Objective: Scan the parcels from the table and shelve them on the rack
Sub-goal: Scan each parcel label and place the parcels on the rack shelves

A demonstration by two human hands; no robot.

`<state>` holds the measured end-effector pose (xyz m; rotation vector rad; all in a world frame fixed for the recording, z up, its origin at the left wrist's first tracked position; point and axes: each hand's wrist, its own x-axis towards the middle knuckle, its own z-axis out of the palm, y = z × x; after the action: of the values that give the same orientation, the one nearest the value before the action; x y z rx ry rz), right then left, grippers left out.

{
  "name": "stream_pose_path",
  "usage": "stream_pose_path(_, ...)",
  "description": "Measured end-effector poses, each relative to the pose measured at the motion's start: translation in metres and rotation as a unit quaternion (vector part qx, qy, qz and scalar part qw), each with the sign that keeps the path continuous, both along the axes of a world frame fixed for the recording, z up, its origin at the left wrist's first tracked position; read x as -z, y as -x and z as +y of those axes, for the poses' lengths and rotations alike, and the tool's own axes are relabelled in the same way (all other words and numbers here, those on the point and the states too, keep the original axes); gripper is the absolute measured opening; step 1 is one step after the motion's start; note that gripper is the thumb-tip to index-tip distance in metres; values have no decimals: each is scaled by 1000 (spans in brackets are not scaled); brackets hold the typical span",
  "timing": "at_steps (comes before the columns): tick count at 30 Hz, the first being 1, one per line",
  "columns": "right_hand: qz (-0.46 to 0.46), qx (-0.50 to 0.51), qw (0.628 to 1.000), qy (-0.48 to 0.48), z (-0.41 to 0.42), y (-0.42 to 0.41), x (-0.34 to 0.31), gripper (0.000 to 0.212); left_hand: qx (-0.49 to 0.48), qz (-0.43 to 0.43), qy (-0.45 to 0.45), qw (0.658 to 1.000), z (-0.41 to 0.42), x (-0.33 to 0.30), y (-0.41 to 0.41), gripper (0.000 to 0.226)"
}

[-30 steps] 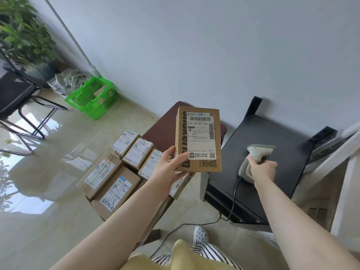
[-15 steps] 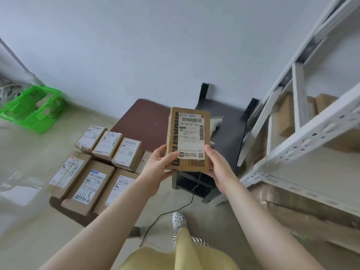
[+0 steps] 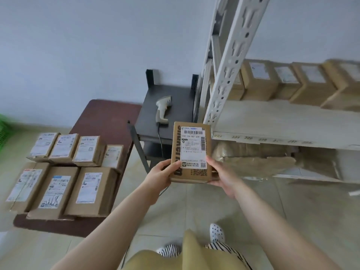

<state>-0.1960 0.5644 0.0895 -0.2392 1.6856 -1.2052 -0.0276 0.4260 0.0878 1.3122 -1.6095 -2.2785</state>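
Hands both grasp the labelled brown cardboard parcel (image 3: 191,152): left hand (image 3: 158,177), right hand (image 3: 224,176), label up, probably headed for the white metal rack (image 3: 272,117).

Held parcel (image 3: 190,152): white shipping label reads "159-159-A01-630" under a barcode; the rest of its print too small to read. Rack shelf edge (image 3: 272,140), right of the parcel: handwritten numbers "222", "221", "220", "219", "217". Table parcels (image 3: 64,172), left: labels illegible.
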Motion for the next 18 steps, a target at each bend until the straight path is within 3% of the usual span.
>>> stream_pose_path(9, -6, 10, 1000, 16, 93, 128, -10, 61, 39, 14, 5, 999, 82, -6, 127, 76)
stream_pose_path(13, 20, 25, 999, 1, 144, 206, -19, 78, 29, 5, 4, 1000, 135, -9, 210, 65)
stream_pose_path(15, 28, 27, 999, -8, 170, 243, -25, 70, 30, 2, 2, 1000, 159, -13, 253, 55)
stream_pose_path(18, 17, 75, 997, -7, 204, 290, -31, 41, 28, 5, 1, 1000, 193, -21, 313, 49)
